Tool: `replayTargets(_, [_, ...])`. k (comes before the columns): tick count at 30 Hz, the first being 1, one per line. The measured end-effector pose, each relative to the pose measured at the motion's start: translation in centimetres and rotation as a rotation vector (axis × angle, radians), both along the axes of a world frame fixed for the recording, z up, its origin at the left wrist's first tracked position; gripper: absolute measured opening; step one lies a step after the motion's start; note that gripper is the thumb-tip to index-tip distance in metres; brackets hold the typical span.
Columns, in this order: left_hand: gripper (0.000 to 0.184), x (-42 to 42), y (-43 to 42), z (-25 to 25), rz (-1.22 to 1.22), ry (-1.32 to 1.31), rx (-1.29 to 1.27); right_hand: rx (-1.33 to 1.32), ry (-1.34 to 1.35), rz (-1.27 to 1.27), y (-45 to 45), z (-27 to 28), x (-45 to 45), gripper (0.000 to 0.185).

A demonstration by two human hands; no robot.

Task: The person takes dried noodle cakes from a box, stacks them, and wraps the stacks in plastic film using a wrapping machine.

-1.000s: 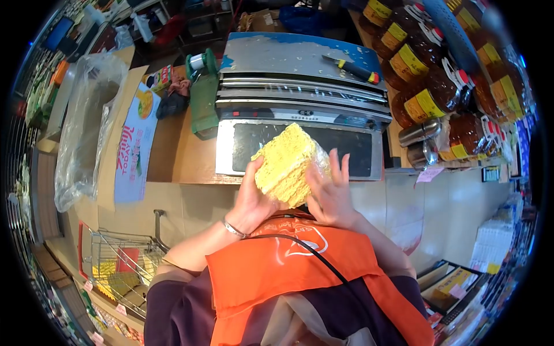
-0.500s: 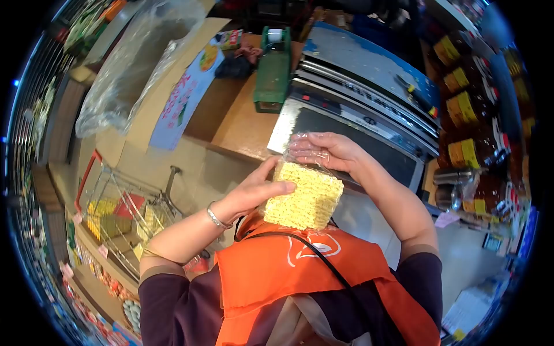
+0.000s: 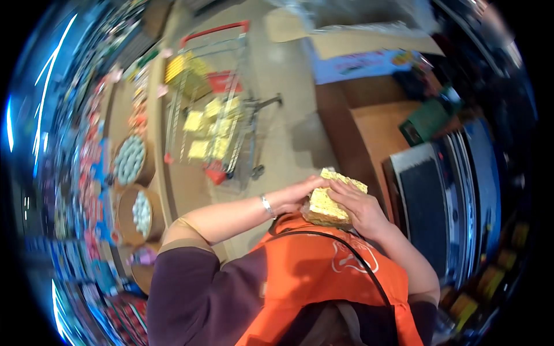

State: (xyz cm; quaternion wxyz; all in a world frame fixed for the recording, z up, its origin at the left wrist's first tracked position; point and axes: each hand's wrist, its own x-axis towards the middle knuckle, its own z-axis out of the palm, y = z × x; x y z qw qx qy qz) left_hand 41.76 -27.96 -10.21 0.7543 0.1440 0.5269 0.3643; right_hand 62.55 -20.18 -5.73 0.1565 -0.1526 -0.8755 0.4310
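Observation:
A clear-wrapped block of yellow dried noodles (image 3: 325,209) is held close against the front of my orange apron. My left hand (image 3: 299,195) grips it from the left side, with a bracelet at the wrist. My right hand (image 3: 362,209) lies over its top and right side, fingers pressed together across the wrapper. Parts of the block are hidden under the fingers.
A shopping cart (image 3: 234,112) with several yellow noodle packs (image 3: 199,149) stands ahead to the left. Baskets of pale eggs (image 3: 130,160) line the left side. On the right are a wooden counter (image 3: 378,130), a green tape dispenser (image 3: 430,120) and a wrapping machine (image 3: 427,202).
My view and body have turned left, bringing the cart toward the middle and the wrapping machine to the right. My right hand has moved from the loose wrapper end onto the noodle block.

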Motion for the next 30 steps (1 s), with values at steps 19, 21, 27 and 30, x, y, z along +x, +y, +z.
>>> replayTargets(19, [0.053,-20.1,-10.6,-2.8,1.113,0.056,0.274,0.537,-0.016,0.584,2.5,1.6,-21.0,0.04])
replayTargets(21, [0.049,-26.8,-11.6,-5.1,1.306,0.219,0.308,0.27,-0.046,0.446,3.8,-0.8,-24.0,0.036])
replayTargets(27, [0.059,-42.1,-12.4,-10.7,1.53,0.538,0.168,-0.176,-0.271,0.16,5.0,-5.0,-31.0,0.026])
replayTargets(30, [0.062,-46.0,-10.6,-14.6,1.54,0.481,-0.12,-0.159,-0.383,0.183,5.8,-6.3,-32.9,0.028])
